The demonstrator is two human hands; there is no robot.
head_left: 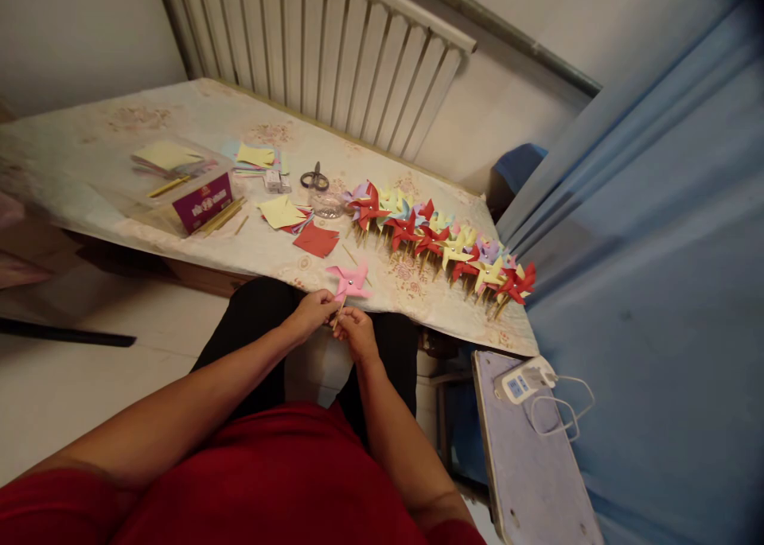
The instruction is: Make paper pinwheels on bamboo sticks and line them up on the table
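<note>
A pink paper pinwheel (349,281) on a thin wooden stick is held over the table's near edge. My left hand (312,312) and my right hand (356,330) both pinch the stick just below the pink blades. A long row of finished pinwheels (442,239) in red, yellow, purple and blue lies on the table (95,171) to the right. Red paper squares (316,239) and yellow paper squares (280,211) lie just beyond my hands.
Scissors (314,179), a small clear dish (327,204), a purple box (203,201) with wooden sticks (224,215) and paper stacks (168,157) sit further back. A radiator (322,52) stands behind the table. A white device with a cable (524,382) rests on a board at the right.
</note>
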